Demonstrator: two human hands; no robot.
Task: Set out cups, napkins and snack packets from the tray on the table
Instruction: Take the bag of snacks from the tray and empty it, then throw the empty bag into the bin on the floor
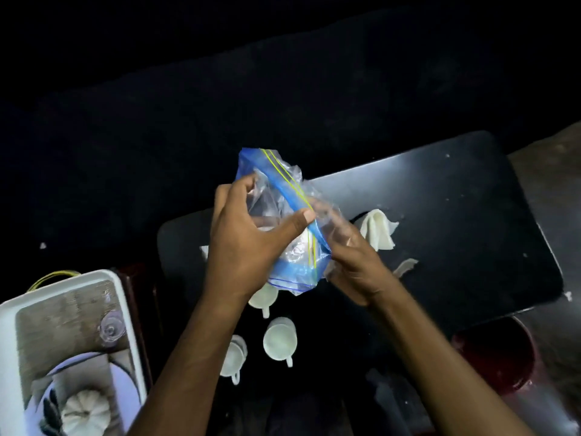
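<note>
Beyond the zip bag (276, 184) the view is near black, nothing readable. The bag is clear plastic w/ a blue zip strip and yellow lines. Sth whitish sits inside, can't tell what. Just below the bag, a white cup (264, 298) is mostly covered by the bag and the left wrist; only part of the rim and the handle show. A white scrap left of the bag, behind the left hand, is too hidden to name. The tray (107, 278), lower left of the bag, is cut off by the frame on two sides.

The left hand (245, 247) grasps the bag from its left side, fingers curled round the far face, thumb pressed on the blue strip. The right hand (355, 269) grips the bag's lower right part, fingers wrapped in crumpled plastic and blurred behind it. The bag is held up over the table (456, 190), tilted, strip running diagonally.

Right of the bag, dark tabletop runs out to rounded corners. A folded napkin (379, 229) lies just right of the bag, and a second napkin (405, 265) lower right of it, by the right hand. Below the bag, btw the forearms, are a second cup (279, 339) and a third cup (234, 357). The table's near edge is lost in shadow there. The tray holds a clear glass (111, 328) and a small white pumpkin (85, 415) on a plate. A dark red round thing (493, 357) sits lower right of the bag.
</note>
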